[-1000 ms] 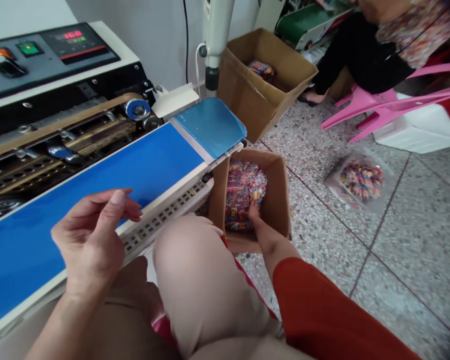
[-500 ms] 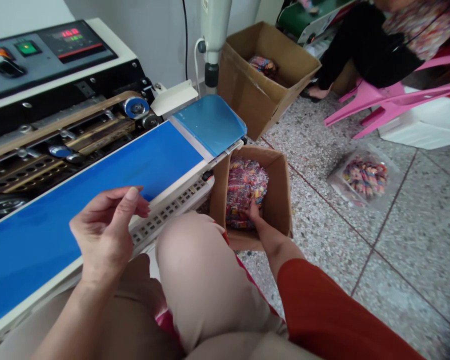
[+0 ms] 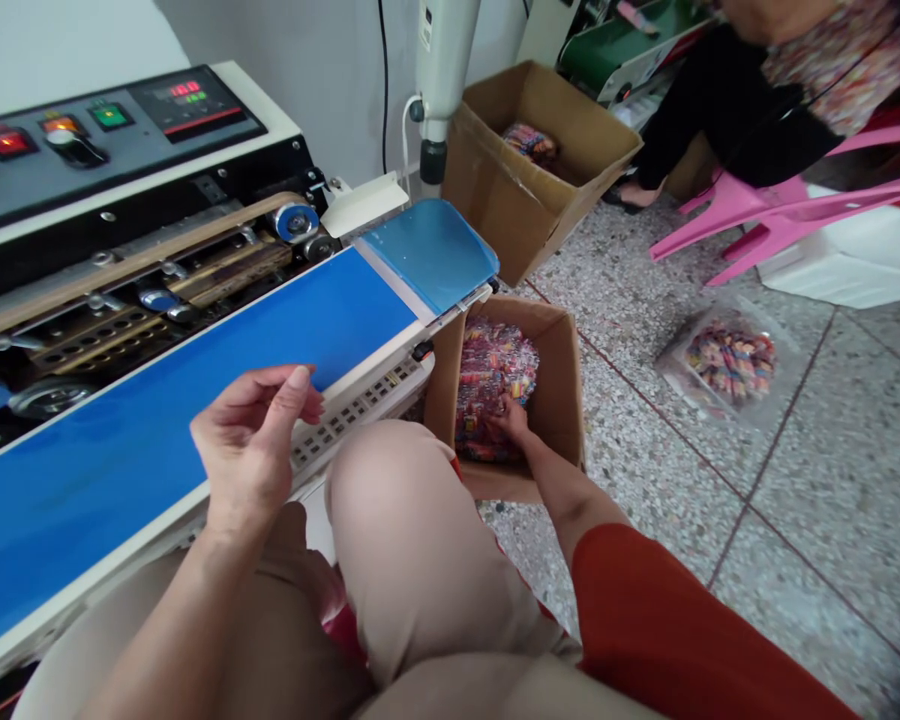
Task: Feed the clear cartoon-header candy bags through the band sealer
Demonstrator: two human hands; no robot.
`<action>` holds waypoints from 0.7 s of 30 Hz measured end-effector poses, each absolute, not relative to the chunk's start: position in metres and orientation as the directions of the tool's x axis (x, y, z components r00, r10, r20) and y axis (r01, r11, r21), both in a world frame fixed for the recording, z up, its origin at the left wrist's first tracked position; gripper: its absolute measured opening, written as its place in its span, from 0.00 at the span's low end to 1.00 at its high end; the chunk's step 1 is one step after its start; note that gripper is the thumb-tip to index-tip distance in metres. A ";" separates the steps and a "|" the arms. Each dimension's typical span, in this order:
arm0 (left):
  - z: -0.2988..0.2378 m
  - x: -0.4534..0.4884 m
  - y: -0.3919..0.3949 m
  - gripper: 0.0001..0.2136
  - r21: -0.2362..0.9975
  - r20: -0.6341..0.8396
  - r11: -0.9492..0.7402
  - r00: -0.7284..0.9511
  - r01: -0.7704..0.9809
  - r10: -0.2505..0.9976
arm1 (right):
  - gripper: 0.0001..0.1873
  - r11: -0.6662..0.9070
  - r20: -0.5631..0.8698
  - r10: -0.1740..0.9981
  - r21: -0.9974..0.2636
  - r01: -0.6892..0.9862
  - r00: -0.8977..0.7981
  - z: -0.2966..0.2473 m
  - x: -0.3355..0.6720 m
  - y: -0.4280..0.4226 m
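My left hand [image 3: 259, 435] hovers over the near edge of the blue conveyor belt [image 3: 300, 345]. Its fingers are curled toward the thumb, and nothing shows between them. Down at the right, my right hand [image 3: 513, 420] reaches into an open cardboard box [image 3: 559, 385]. Its partly visible fingers are bent against a heap of shiny, multicoloured plastic-wrapped packets [image 3: 495, 350]. Which packet they grip, if any, is hidden. The belt runs along the front of a machine with a control panel [image 3: 112, 130], where lamps and red and green digits are lit.
Behind stands a larger cardboard box [image 3: 487, 185] holding a few colourful packets. A clear bag of coloured pieces [image 3: 733, 360] lies on the speckled floor. A person sits on a pink chair [image 3: 757, 215] beside a green conveyor [image 3: 607, 50]. My knee [image 3: 390, 500] is close to the machine.
My view has shifted slightly, so the machine shows further right and more of its panel appears. My right hand has moved slightly among the packets; my left hand keeps its curled pose.
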State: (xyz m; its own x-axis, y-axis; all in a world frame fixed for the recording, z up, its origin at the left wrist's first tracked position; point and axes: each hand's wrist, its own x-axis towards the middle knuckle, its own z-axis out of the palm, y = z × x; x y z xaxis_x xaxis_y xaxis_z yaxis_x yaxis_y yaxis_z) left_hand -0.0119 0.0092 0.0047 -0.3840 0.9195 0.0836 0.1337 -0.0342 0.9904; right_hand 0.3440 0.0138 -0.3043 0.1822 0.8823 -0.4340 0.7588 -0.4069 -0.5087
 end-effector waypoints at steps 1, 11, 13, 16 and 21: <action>0.005 -0.012 0.009 0.07 0.991 0.086 -0.038 -0.383 0.132 0.920 | 0.20 -0.403 -0.422 0.887 -0.512 0.759 0.186 -0.297 0.347 0.016; 0.004 -0.007 0.008 0.10 0.996 0.011 0.013 -0.259 0.091 0.966 | 0.29 -0.237 -0.130 0.967 -0.772 0.590 0.219 -0.170 0.367 0.064; 0.007 -0.002 0.008 0.13 0.996 -0.026 0.037 -0.127 0.081 0.992 | 0.34 -0.129 -0.071 0.988 -0.860 0.493 0.134 -0.120 0.355 0.073; 0.015 0.010 0.011 0.27 0.998 -0.047 0.043 0.109 0.037 0.993 | 0.34 0.011 -0.017 0.997 -0.932 0.362 -0.074 -0.039 0.319 0.079; 0.031 0.021 0.019 0.43 0.971 -0.024 0.071 0.203 -0.227 0.979 | 0.29 0.255 0.146 0.912 -0.933 0.252 -0.383 0.062 0.225 0.087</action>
State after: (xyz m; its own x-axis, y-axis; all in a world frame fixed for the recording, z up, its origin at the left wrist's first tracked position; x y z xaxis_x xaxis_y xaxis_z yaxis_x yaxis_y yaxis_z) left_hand 0.0209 0.0192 0.0308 0.2034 0.9788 -0.0237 -0.2273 0.0708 0.9712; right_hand 0.2251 0.0872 0.0616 -0.3831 0.9121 0.1460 0.2524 0.2554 -0.9333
